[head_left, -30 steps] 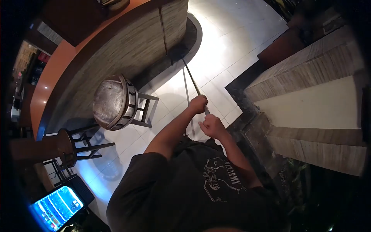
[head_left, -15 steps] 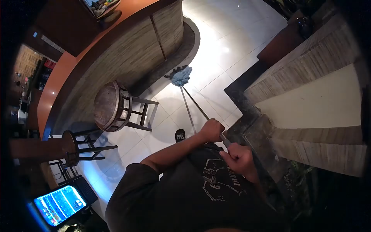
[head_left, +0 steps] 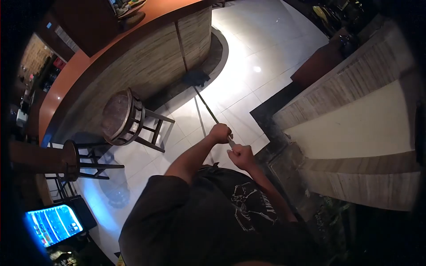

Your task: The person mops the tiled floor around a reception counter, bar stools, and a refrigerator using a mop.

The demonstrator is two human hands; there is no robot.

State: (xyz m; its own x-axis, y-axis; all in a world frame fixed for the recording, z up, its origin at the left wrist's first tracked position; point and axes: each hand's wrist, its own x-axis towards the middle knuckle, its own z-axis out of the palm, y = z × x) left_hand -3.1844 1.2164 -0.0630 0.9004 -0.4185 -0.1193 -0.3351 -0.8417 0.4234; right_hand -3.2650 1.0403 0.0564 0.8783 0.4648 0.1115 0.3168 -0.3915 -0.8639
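A mop (head_left: 207, 106) reaches forward from my hands. Its dark, shaggy head (head_left: 196, 79) rests on the dark ledge at the foot of the curved counter. Farther up the handle, my left hand (head_left: 220, 133) is closed around it. My right hand (head_left: 242, 156) grips the handle's near end, close to my body, with the thumb lying along it. Part of the handle is covered by my fingers.
To the left stand a round wooden stool (head_left: 117, 117) and a second stool (head_left: 73, 160). The curved counter (head_left: 155, 62) runs ahead. On the right is a stone-clad low wall (head_left: 350, 119) with a dark base. A lit display cooler (head_left: 55, 225) glows at lower left.
The mop head has slid left from the white tiles onto the dark ledge. Both hands have moved forward and left with the handle, still gripping it.
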